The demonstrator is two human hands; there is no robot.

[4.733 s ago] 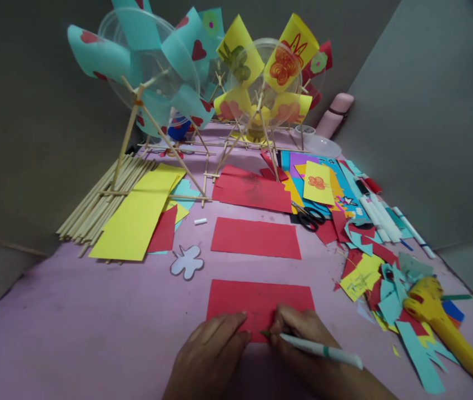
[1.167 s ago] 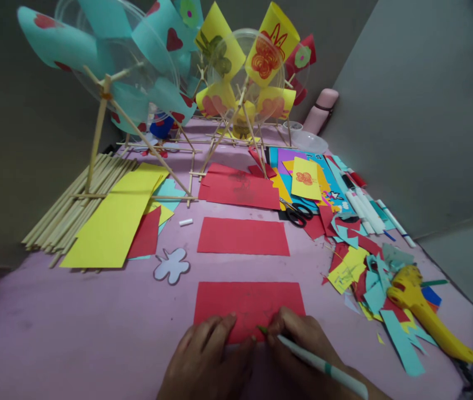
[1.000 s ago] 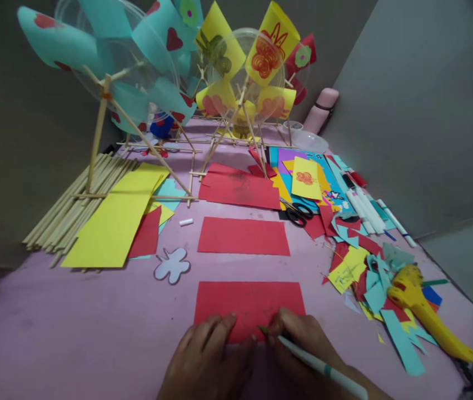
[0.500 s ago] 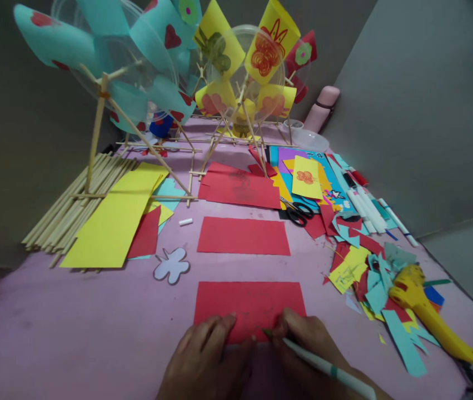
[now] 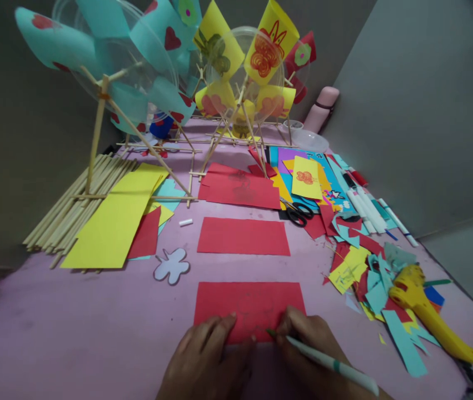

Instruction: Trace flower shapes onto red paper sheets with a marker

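Note:
A red paper rectangle [image 5: 248, 297] lies right in front of me, with a faint drawn outline on it. My left hand [image 5: 209, 355] rests flat on its lower left edge, fingers stretched out. In my right hand [image 5: 305, 339] is a white felt-tip pen [image 5: 332, 361] with a green tip, which touches the paper near its lower edge. Beyond is a second red rectangle [image 5: 243, 236], and a white butterfly cutout [image 5: 172, 265] lies to the left. Behind these sit more red sheets [image 5: 240, 189] with a dark drawing showing.
Yellow sheets [image 5: 115, 222] overlap wooden sticks [image 5: 81, 194] at left. Paper pinwheels [image 5: 132, 50] on stick stands rise at the back. On the right are black scissors [image 5: 297, 213], paper scraps [image 5: 355, 269], markers [image 5: 367, 211] and a yellow glue gun [image 5: 432, 314].
My right hand and the pen have shifted slightly to the right along the red paper. The left hand stays in place.

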